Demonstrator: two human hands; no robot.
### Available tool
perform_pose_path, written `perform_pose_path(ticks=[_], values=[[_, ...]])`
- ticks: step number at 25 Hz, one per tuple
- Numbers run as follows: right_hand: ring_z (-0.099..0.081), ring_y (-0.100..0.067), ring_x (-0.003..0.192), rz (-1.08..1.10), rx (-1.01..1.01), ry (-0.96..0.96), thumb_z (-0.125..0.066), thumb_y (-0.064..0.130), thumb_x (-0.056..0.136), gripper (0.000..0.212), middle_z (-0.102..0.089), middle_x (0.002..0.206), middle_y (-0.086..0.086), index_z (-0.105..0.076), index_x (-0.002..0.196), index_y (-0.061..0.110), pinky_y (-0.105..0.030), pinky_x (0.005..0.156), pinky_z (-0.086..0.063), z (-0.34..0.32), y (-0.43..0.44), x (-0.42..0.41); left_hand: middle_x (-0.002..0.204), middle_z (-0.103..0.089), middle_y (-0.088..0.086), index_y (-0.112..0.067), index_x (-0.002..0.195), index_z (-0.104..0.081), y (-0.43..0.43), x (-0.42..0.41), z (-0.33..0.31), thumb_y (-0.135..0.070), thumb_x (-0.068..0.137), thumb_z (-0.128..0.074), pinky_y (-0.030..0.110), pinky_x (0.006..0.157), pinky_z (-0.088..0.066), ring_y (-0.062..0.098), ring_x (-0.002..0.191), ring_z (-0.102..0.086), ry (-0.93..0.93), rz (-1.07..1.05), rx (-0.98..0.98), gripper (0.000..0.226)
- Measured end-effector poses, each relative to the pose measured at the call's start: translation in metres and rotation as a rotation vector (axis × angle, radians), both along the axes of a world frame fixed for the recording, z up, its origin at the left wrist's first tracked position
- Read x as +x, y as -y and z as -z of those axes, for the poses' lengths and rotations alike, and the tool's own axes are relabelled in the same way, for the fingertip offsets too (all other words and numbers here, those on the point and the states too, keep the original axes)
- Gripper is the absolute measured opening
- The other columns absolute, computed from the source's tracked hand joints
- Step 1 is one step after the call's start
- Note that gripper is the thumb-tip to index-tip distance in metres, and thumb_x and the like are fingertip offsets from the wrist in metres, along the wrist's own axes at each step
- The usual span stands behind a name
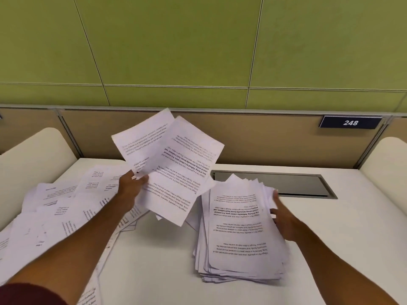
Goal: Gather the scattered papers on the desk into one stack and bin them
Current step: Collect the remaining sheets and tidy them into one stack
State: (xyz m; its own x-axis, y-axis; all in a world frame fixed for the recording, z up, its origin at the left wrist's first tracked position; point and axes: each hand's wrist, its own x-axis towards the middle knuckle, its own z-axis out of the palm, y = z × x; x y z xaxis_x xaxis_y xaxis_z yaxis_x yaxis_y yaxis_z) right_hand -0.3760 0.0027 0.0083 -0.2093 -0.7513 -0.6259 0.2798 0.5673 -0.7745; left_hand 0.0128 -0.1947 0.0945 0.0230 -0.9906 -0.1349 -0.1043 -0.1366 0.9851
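My left hand pinches a few printed sheets and holds them in the air above the middle of the white desk. To their right lies a rough stack of printed papers, its edges uneven. The fingers of my right hand are spread and rest against the stack's right edge. More loose papers lie scattered and overlapping across the left part of the desk, under my left forearm.
A grey cable flap is set into the desk behind the stack. A beige partition with a plate reading 248 and a green wall stand at the back. Rounded cream dividers flank the desk.
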Motion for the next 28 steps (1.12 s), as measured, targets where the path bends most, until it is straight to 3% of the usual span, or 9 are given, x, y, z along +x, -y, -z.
perform_pose_path(ticks=[3,9,11,14,17,20,23,26,28], values=[[-0.058,-0.039,0.112,0.057,0.062,0.107,-0.007,0.091,0.069,0.097,-0.063,0.119,-0.015,-0.058,0.106,0.017,-0.051,0.079,-0.050,-0.013,-0.007,-0.012,0.130,-0.059,0.018,0.001,0.129,-0.055,-0.012,-0.020,0.001,0.004,0.085,-0.064,0.036,0.091,-0.044,0.028,0.104,-0.057,-0.034,0.138,0.095,0.046],[-0.059,-0.035,0.115,0.009,0.042,0.081,-0.019,0.091,0.069,0.095,-0.063,0.123,-0.011,-0.059,0.113,0.018,-0.048,0.082,-0.053,-0.004,-0.015,-0.015,0.135,-0.054,0.017,-0.001,0.131,-0.045,-0.059,-0.089,0.055,0.000,0.087,-0.063,0.037,0.091,-0.045,0.033,0.118,-0.054,0.151,0.345,0.232,0.047],[-0.061,-0.030,0.114,-0.027,0.020,0.006,-0.030,0.087,0.073,0.083,-0.067,0.120,-0.006,-0.061,0.115,0.023,-0.046,0.090,-0.052,0.000,-0.016,-0.013,0.135,-0.052,0.020,-0.001,0.130,-0.036,-0.071,-0.105,0.077,0.007,0.085,-0.061,0.041,0.096,-0.047,0.035,0.119,-0.054,0.263,0.459,0.272,0.053],[-0.063,-0.017,0.107,-0.196,-0.082,-0.228,-0.055,0.064,0.081,0.042,-0.064,0.126,0.005,-0.060,0.110,0.034,-0.044,0.096,-0.050,0.003,-0.014,-0.006,0.131,-0.052,0.018,-0.008,0.130,-0.035,-0.077,-0.117,0.092,0.007,0.069,-0.071,0.044,0.098,-0.048,0.034,0.118,-0.052,0.519,0.607,0.289,0.072],[-0.069,-0.009,0.092,-0.173,-0.162,-0.393,-0.062,0.032,0.092,0.028,-0.059,0.137,-0.007,-0.053,0.118,0.025,-0.029,0.073,-0.061,0.006,-0.009,0.000,0.133,-0.041,0.015,-0.011,0.132,-0.036,-0.071,-0.118,0.091,-0.030,0.059,-0.088,0.039,0.100,-0.042,0.032,0.127,-0.039,0.860,0.489,0.289,0.092],[-0.066,-0.029,0.108,-0.173,-0.180,-0.532,-0.055,0.033,0.096,0.054,-0.057,0.136,-0.007,-0.033,0.144,0.023,-0.044,0.093,-0.056,0.009,-0.003,0.006,0.139,-0.030,0.016,-0.016,0.141,-0.027,-0.072,-0.123,0.095,-0.062,0.056,-0.081,0.046,0.109,-0.031,0.035,0.135,-0.027,0.885,0.448,0.281,0.111],[-0.065,-0.026,0.109,-0.251,-0.200,-0.596,-0.055,0.038,0.095,0.059,-0.058,0.130,-0.001,-0.028,0.147,0.027,-0.038,0.098,-0.052,0.014,0.005,0.013,0.146,-0.018,0.019,-0.031,0.148,-0.013,-0.073,-0.137,0.102,-0.066,0.057,-0.077,0.053,0.113,-0.023,0.041,0.140,-0.014,1.006,0.549,0.189,0.116],[-0.066,-0.031,0.107,-0.097,-0.120,-0.424,-0.075,0.021,0.083,0.058,-0.064,0.125,-0.012,-0.050,0.132,0.002,-0.045,0.099,-0.051,0.020,0.014,0.011,0.149,-0.010,0.019,-0.041,0.148,0.008,-0.072,-0.144,0.108,-0.069,0.050,-0.077,0.054,0.115,-0.020,0.041,0.142,-0.008,1.104,0.654,0.179,0.133],[-0.070,-0.030,0.095,-0.093,-0.049,-0.243,-0.078,0.009,0.079,0.047,-0.070,0.116,-0.016,-0.061,0.122,-0.002,-0.045,0.093,-0.055,0.017,0.017,0.009,0.143,-0.017,0.015,-0.042,0.147,0.012,-0.072,-0.141,0.114,-0.066,0.047,-0.080,0.050,0.114,-0.024,0.037,0.138,-0.015,1.104,0.671,0.141,0.138]])
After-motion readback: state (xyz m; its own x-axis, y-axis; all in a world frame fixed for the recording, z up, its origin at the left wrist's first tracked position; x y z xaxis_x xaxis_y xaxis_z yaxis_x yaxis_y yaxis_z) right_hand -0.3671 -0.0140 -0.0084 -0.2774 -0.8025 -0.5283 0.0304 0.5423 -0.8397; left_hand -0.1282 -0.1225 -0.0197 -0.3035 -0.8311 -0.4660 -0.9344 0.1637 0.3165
